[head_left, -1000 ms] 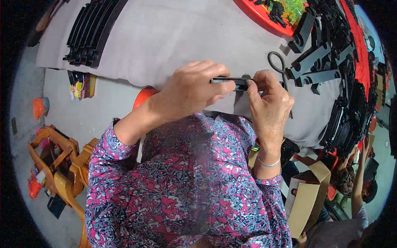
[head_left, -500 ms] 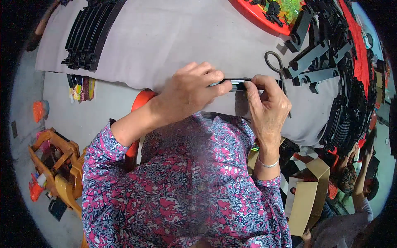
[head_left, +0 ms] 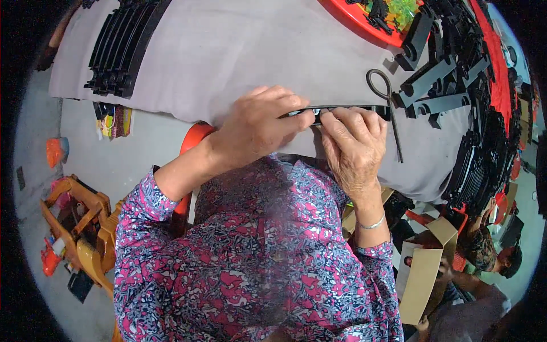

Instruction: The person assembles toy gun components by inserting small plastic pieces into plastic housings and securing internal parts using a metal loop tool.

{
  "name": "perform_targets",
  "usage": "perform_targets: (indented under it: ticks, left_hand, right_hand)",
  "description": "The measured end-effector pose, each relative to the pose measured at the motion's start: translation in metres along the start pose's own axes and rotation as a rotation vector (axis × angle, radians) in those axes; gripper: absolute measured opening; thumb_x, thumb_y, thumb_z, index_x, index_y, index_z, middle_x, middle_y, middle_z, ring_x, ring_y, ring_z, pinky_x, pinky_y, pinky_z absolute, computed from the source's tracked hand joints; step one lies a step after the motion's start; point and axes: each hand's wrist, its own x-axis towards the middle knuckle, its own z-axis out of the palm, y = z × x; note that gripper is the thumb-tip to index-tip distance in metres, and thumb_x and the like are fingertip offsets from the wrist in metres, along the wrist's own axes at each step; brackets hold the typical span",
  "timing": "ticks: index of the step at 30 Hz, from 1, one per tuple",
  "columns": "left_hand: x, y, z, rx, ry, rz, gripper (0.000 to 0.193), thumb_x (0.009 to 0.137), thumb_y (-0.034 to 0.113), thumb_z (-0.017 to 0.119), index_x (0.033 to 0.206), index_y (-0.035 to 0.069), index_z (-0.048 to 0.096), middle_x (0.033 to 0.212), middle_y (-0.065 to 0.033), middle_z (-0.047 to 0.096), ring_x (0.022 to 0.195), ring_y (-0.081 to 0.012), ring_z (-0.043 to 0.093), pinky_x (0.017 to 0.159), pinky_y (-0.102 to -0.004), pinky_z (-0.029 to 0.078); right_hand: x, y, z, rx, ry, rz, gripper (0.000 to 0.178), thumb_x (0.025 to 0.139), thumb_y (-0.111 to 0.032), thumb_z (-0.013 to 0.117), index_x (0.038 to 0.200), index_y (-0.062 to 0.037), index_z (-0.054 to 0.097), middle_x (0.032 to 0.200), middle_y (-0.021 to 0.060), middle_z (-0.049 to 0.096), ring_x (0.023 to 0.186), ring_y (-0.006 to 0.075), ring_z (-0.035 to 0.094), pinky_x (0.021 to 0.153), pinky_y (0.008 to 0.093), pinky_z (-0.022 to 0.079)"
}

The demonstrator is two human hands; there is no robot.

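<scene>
Between my hands, at the near edge of the cloth-covered table, lies a long black plastic part [head_left: 380, 110] with a hollow, tray-like channel. My left hand [head_left: 259, 122] is closed on its left end, thumb and fingers pinching it. Over its middle my right hand [head_left: 356, 142] bends down, fingertips pressed into the channel beside a small shiny bit. What that bit is I cannot make out, since the fingers cover most of it. The part's right end sticks out past my right hand, close to a dark looped cord [head_left: 379, 85] on the cloth.
A row of black strips [head_left: 122, 51] lies at the far left. A red tray [head_left: 364, 28] holds small black and yellow-green pieces. Loose black parts [head_left: 430, 80] pile up at the right. An open cardboard box [head_left: 421, 279] and another person [head_left: 476, 302] are at lower right.
My right hand has shifted left along the black part; its fingers now curl down onto the channel instead of pinching its edge. My left hand stays nearly in place.
</scene>
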Motion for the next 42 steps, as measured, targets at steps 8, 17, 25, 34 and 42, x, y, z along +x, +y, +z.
perform_targets:
  ticks: [8, 17, 25, 34, 42]
  left_hand:
    - [0.001, -0.004, 0.0, -0.049, -0.019, 0.002, 0.032, 0.07, 0.007, 0.075, 0.101, 0.01, 0.065, 0.104, -0.0064, 0.064, 0.092, -0.0275, 0.065, 0.076, -0.039, 0.051]
    - [0.005, 0.0, -0.001, -0.105, -0.011, 0.011, 0.033, 0.071, 0.005, 0.073, 0.103, 0.009, 0.064, 0.104, -0.0077, 0.064, 0.093, -0.0287, 0.064, 0.078, -0.04, 0.051]
    - [0.007, 0.008, -0.006, 0.042, -0.03, -0.009, 0.027, 0.072, 0.003, 0.071, 0.098, 0.008, 0.067, 0.101, -0.008, 0.066, 0.09, -0.0273, 0.064, 0.075, -0.0386, 0.05]
    - [0.02, 0.02, -0.012, 0.09, -0.05, -0.064, 0.023, 0.074, 0.007, 0.072, 0.097, 0.01, 0.067, 0.105, -0.0087, 0.063, 0.09, -0.0255, 0.064, 0.077, -0.0382, 0.05]
    - [0.034, 0.03, 0.001, 0.165, -0.06, -0.06, 0.024, 0.073, 0.009, 0.073, 0.096, 0.01, 0.066, 0.1, -0.0072, 0.062, 0.091, -0.0246, 0.065, 0.077, -0.0363, 0.052]
  right_hand:
    - [0.003, 0.004, 0.0, 0.015, -0.021, -0.018, 0.03, 0.068, -0.006, 0.076, 0.098, -0.0091, 0.071, 0.095, 0.0029, 0.066, 0.091, 0.024, 0.059, 0.081, 0.0376, 0.045]
    - [0.001, 0.005, 0.001, 0.017, -0.024, -0.009, 0.022, 0.071, -0.012, 0.074, 0.092, -0.0129, 0.068, 0.089, -0.0022, 0.061, 0.087, 0.0206, 0.055, 0.074, 0.0345, 0.045]
    - [-0.007, 0.017, -0.013, 0.158, 0.213, -0.001, 0.021, 0.074, -0.006, 0.073, 0.094, -0.0069, 0.069, 0.09, 0.0044, 0.066, 0.084, 0.0252, 0.06, 0.077, 0.0382, 0.048]
    - [-0.035, 0.08, -0.042, 0.042, 0.066, 0.57, 0.016, 0.084, -0.013, 0.068, 0.096, -0.0027, 0.068, 0.086, 0.0147, 0.062, 0.076, 0.0338, 0.062, 0.071, 0.0414, 0.049]
    - [-0.019, 0.08, -0.045, -0.018, -0.121, 0.626, 0.014, 0.077, -0.011, 0.068, 0.087, -0.0012, 0.067, 0.079, 0.0181, 0.063, 0.068, 0.0354, 0.062, 0.065, 0.0424, 0.049]
